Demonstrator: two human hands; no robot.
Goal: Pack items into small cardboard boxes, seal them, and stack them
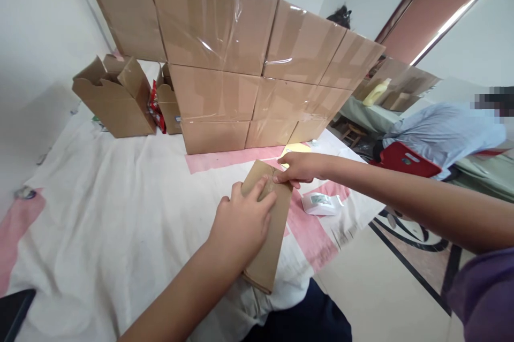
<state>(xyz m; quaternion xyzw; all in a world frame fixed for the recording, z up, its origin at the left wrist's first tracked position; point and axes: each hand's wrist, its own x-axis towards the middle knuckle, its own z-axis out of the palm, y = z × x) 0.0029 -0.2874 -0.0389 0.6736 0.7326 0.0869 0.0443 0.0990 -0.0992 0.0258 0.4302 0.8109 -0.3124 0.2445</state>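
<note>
A flattened brown cardboard box (270, 245) lies on the white cloth (120, 213) in front of me, its near end over the edge. My left hand (241, 221) lies flat on top of it, fingers spread and pressing down. My right hand (299, 168) pinches the far right corner of the same flat box, fingers closed on the cardboard edge.
A wall of taped cardboard boxes (249, 63) stands behind. Open small boxes (114, 98) sit at the far left. A white packet (321, 204) lies right of the flat box. A person in a light blue top (441, 133) bends over at the right.
</note>
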